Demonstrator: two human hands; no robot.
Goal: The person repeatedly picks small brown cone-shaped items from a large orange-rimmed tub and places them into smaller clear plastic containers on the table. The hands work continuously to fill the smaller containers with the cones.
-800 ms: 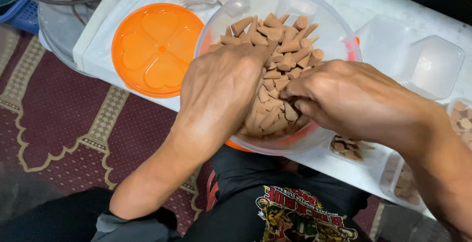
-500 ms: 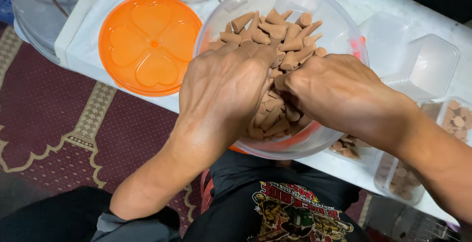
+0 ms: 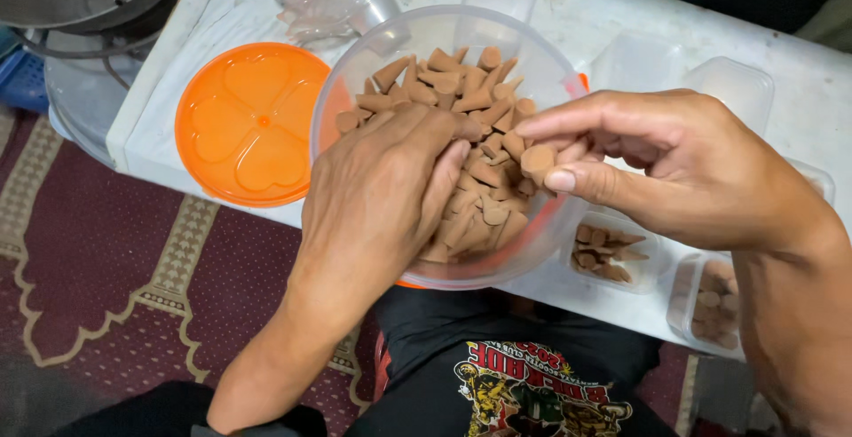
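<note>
A clear bowl [image 3: 355, 91] of brown cones [image 3: 479, 171] overhangs the desk's [image 3: 799, 100] near edge. The left hand [image 3: 390, 197] rests among them, fingers loosely spread, gripping nothing visible. The right hand [image 3: 674, 166], above the bowl's right rim, pinches several cones.

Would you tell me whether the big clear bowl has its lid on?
Off: the clear bowl is open, and the orange lid lies beside it.

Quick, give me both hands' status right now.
Left hand: open, fingers buried among the brown cones in the clear bowl.
Right hand: closed, pinching a few cones.
</note>
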